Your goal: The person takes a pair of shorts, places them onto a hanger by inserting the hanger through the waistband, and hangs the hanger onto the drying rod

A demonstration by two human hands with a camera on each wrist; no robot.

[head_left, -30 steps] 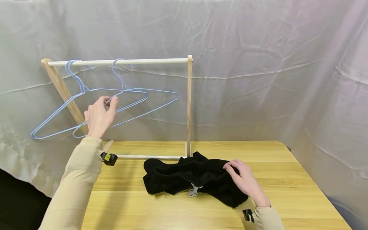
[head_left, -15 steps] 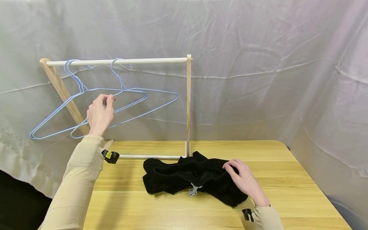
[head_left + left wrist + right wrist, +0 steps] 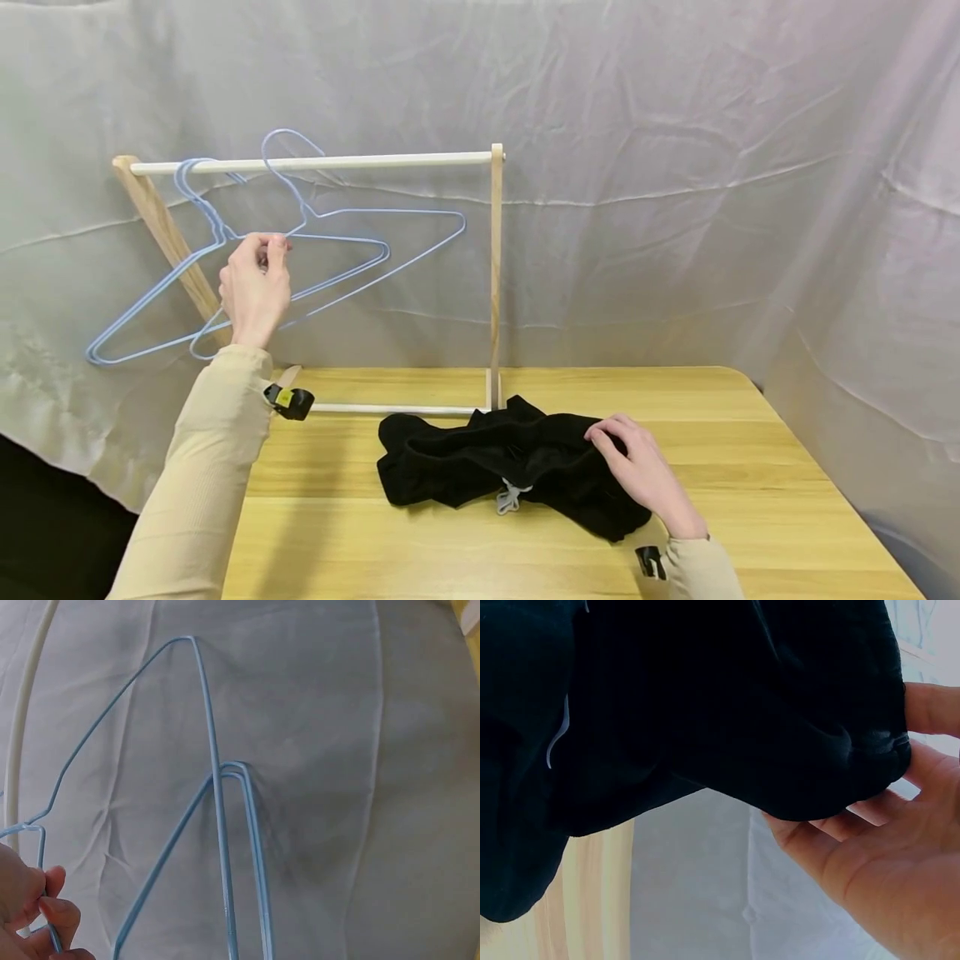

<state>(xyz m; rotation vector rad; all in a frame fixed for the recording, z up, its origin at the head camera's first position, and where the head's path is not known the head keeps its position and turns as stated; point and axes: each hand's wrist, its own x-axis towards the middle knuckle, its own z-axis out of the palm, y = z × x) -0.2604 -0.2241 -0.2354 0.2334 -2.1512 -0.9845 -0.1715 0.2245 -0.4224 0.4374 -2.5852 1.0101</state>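
Note:
In the head view my left hand [image 3: 257, 287] pinches one shoulder of a light blue wire hanger [image 3: 390, 210]. This hanger sits higher than the other blue hangers [image 3: 153, 287], its hook rising above the rail's level. The left wrist view shows the thumb and fingers around the hanger's wire [image 3: 54, 934]. My right hand [image 3: 647, 471] rests with relaxed, bent fingers on the right side of a crumpled black garment [image 3: 465, 458] on the table. A light grey drawstring [image 3: 508, 497] is at its front. In the right wrist view the cloth hides the fingertips.
A wooden clothes rack [image 3: 496, 275] with a white rail [image 3: 405, 159] stands at the back left of the wood-grain table [image 3: 720, 408]. The other blue hangers hang near the rail's left end. A grey curtain [image 3: 637, 208] closes off the back and right.
My left hand has raised the hanger and shifted it slightly left; its hook, earlier resting on the rail, now stands higher. The right hand and the black garment have stayed in place.

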